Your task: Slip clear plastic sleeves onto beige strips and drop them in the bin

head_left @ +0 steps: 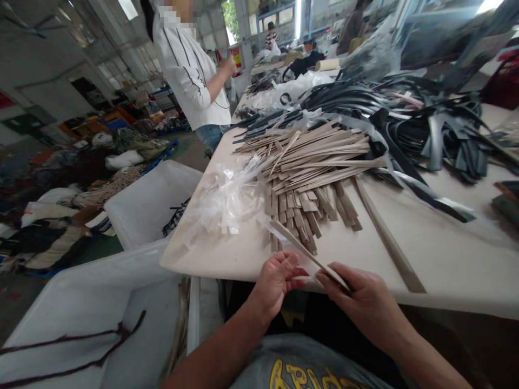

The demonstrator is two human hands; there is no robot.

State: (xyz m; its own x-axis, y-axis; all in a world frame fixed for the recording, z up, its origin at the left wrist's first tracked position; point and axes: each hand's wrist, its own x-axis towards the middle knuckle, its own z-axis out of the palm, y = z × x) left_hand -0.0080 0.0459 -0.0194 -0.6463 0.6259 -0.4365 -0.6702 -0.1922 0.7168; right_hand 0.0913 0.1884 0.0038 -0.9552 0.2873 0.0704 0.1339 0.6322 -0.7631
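Observation:
My right hand (360, 297) is closed around one end of a beige strip (304, 251), which slants up and left over the table edge. Beside it, my left hand (278, 278) pinches a thin clear plastic strip (272, 227) that runs along the beige one. Just beyond my hands lies a pile of similar beige strips (320, 162), their cut ends toward me. A heap of clear plastic strips (231, 197) is to its left. One longer beige strip (389, 237) lies apart on the right.
The pale table (454, 270) has a rounded near-left corner. Black strips (438, 129) are heaped at the back right. White bins (150, 197) stand left of the table. A person in a white jacket (190, 70) stands at its far left side.

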